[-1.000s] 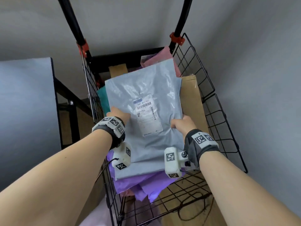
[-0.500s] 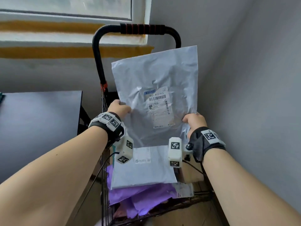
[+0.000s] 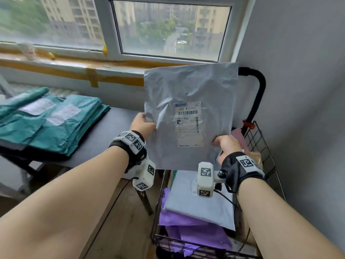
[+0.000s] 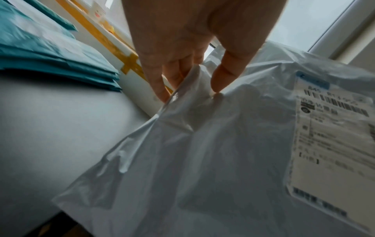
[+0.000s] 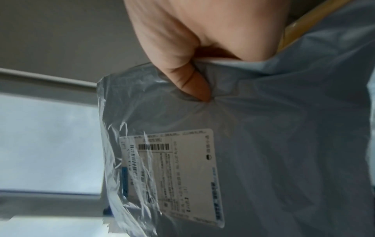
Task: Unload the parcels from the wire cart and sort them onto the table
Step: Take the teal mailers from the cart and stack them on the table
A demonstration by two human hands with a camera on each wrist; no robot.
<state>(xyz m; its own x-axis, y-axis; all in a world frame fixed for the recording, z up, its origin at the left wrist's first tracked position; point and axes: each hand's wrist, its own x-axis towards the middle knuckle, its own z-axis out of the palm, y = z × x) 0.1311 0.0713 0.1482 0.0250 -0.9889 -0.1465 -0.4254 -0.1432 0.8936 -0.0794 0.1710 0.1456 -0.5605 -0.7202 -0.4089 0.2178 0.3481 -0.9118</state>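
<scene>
Both hands, left and right, pinch a grey parcel upright above the cart; teal parcels lie at the counter's far edge; white and purple ones remain carted

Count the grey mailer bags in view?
2. One grey bag is held upright over the cart, left hand and right hand pinching its side edges. A second grey bag lies in the cart on purple bags. More may be buried underneath.
</scene>
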